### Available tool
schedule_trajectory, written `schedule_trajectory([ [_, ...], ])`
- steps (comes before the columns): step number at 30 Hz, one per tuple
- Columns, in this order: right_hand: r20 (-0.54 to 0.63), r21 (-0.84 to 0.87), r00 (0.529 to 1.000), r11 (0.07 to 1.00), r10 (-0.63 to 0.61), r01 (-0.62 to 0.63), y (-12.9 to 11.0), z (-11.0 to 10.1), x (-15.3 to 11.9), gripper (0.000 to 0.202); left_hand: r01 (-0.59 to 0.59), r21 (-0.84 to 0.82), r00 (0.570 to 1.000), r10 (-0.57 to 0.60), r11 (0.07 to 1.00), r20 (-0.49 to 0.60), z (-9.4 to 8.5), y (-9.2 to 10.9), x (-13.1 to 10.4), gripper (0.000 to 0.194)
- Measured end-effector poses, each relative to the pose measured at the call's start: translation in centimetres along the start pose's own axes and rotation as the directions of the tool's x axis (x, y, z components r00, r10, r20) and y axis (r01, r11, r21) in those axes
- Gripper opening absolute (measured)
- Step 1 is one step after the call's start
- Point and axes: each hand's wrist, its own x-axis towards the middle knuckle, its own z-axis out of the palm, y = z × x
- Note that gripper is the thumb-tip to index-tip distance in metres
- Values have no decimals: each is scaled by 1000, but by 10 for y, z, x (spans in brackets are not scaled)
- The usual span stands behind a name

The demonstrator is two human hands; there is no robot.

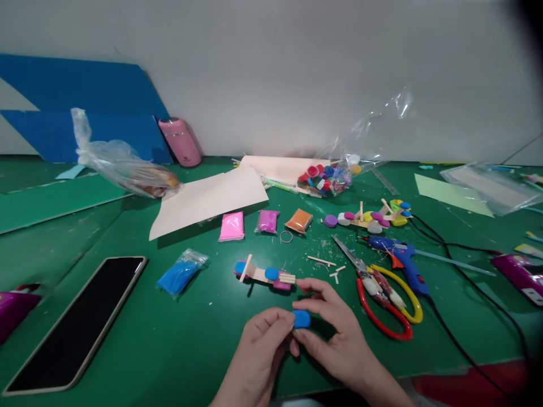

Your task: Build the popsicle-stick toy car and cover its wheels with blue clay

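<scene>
Near the table's front edge, my left hand [268, 338] pinches a small blue rounded piece [301, 319], which looks like modelling clay or a bottle cap. My right hand [333, 328] holds the other side, thumb below and fingers above. Just beyond my fingers lies a small toy car [263, 275] made of wooden sticks with blue and pink round parts. A packet of blue clay [181, 272] rests to the left. Farther back are a pink packet [231, 226], a purple packet [267, 221] and an orange packet [299, 220].
Scissors [382, 299] and a blue glue gun [399, 257] with a cord lie to the right. Behind them are more stick-and-cap models [360, 219] and a bag of bottle caps [326, 178]. A phone [80, 322] lies left; a pink flask [181, 141] leans at the back.
</scene>
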Motion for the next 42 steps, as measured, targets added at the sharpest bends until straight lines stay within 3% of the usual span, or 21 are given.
schedule_trajectory([
  [10,-20,299,997,952,72,-63,-8,4,4,29,244,-370,962,-174,896,212,7,-5,-5,23],
  [13,-18,325,996,942,91,-80,-10,6,4,29,261,-435,956,-166,862,244,4,-13,-2,24],
  [17,-10,337,995,937,100,-91,-11,7,4,29,249,-502,964,-164,828,209,1,-19,-1,20],
  [24,12,324,994,940,108,-106,-11,8,3,28,242,-514,963,-139,823,230,1,-19,-3,17],
  [29,-26,209,996,975,82,-75,-8,5,0,27,246,-454,962,-161,856,219,4,-13,-5,21],
  [34,-76,-78,997,997,-5,-1,-1,-1,-3,29,117,-279,992,-99,953,79,7,-6,-7,14],
  [39,-52,-187,997,981,-53,43,-1,-1,-3,30,56,-188,998,-59,981,-11,9,-2,-6,18],
  [42,-16,-224,998,973,-53,48,-2,-3,-3,40,57,-176,998,-62,983,-24,8,0,-4,18],
])
